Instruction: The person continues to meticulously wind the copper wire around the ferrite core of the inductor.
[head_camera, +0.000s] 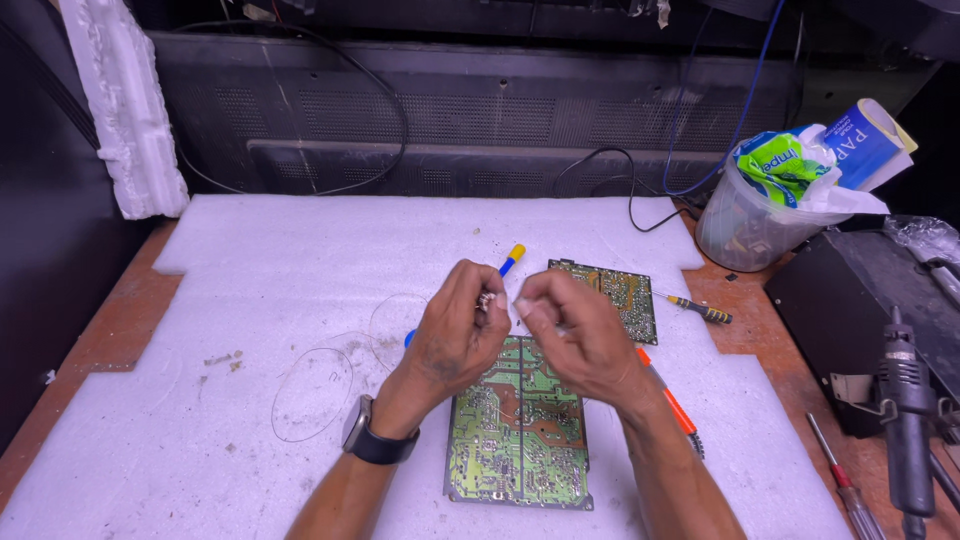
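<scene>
Pinching a small pale part (488, 299), too small to tell its axis, the left hand (455, 330) and right hand (575, 335) meet fingertip to fingertip above the green circuit board (518, 430), fingers clamped together.

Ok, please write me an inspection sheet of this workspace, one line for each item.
Surface: white foam sheet over a brown bench.
Job's things: large green circuit board lies flat below the hands; a small part is pinched between both hands, too small to identify.
Clutter: smaller circuit board, blue and yellow tool, orange tool, small screwdriver, plastic tub stuffed with packets.
Fingers: left hand and right hand raised together over the board.
Cables: thin wire loops on the foam; black cable behind.
Surroundings: hot air gun at right, dark panel at back.
</scene>
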